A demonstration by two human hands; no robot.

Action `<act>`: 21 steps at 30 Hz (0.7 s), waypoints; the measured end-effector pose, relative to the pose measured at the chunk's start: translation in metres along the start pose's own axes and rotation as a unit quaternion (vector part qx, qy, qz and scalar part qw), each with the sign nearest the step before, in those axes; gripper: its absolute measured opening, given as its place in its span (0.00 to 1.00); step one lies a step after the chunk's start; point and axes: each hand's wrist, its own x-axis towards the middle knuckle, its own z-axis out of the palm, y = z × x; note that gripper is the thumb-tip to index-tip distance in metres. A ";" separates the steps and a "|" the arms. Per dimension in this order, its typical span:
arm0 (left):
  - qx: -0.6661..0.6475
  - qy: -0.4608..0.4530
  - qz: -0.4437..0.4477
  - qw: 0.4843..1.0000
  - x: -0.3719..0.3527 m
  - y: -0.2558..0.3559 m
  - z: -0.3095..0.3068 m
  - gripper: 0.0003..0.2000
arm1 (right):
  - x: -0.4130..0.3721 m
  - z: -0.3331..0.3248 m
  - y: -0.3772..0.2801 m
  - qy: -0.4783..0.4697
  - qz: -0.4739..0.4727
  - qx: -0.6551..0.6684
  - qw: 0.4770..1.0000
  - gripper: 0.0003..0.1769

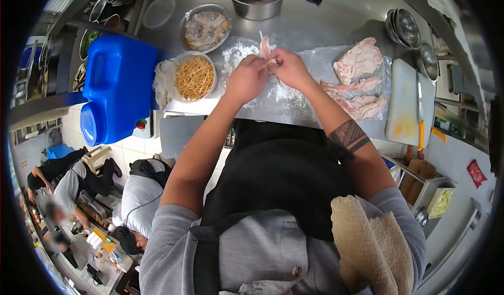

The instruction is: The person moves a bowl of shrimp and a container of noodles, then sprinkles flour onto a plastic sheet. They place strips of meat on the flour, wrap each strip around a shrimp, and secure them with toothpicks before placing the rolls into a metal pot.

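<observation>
Two hands, left hand (245, 78) and right hand (290, 69), are pinching a meat strip (265, 47). Raw cuts (359, 61) are lying at three o'clock.

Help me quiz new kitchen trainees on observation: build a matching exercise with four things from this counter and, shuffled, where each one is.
Things:
1. blue jug
2. steel pot
3. white cutting board
4. meat strip

Places:
A. right end of the counter, knife lying on it
B. pinched between left hand and right hand
C. left of the bowl of yellow strips
D. far side, beyond both hands

Pairs: 1-C, 2-D, 3-A, 4-B
</observation>
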 end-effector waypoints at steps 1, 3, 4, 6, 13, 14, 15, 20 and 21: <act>0.019 0.010 0.015 1.000 -0.004 0.004 0.001 0.10 | -0.001 0.001 0.001 0.018 0.018 0.009 1.000 0.15; 0.039 0.020 0.030 0.999 -0.006 0.003 0.001 0.10 | -0.005 -0.001 -0.001 0.027 0.006 0.004 1.000 0.15; 0.009 -0.005 0.012 1.000 -0.005 -0.001 0.001 0.11 | -0.007 -0.002 -0.003 0.038 -0.007 -0.002 0.999 0.15; -0.023 -0.030 -0.005 0.999 0.002 -0.008 0.001 0.14 | -0.010 -0.002 0.002 0.080 -0.111 -0.034 0.990 0.16; -0.014 -0.063 -0.057 0.996 0.027 -0.011 -0.004 0.19 | -0.006 -0.004 0.005 0.057 -0.204 -0.114 0.971 0.20; -0.024 -0.063 -0.086 0.994 0.028 -0.007 -0.007 0.18 | 0.000 -0.005 0.005 0.058 -0.203 -0.113 0.971 0.20; -0.023 -0.064 -0.086 0.994 0.028 -0.008 -0.006 0.18 | 0.006 -0.006 0.005 0.047 -0.197 -0.132 0.970 0.18; 0.102 0.010 0.100 0.990 0.033 -0.005 -0.005 0.16 | 0.034 -0.009 0.001 0.030 -0.160 -0.194 0.967 0.13; 0.102 0.009 0.100 0.990 0.036 -0.007 -0.004 0.16 | 0.038 -0.009 -0.001 0.029 -0.138 -0.184 0.973 0.12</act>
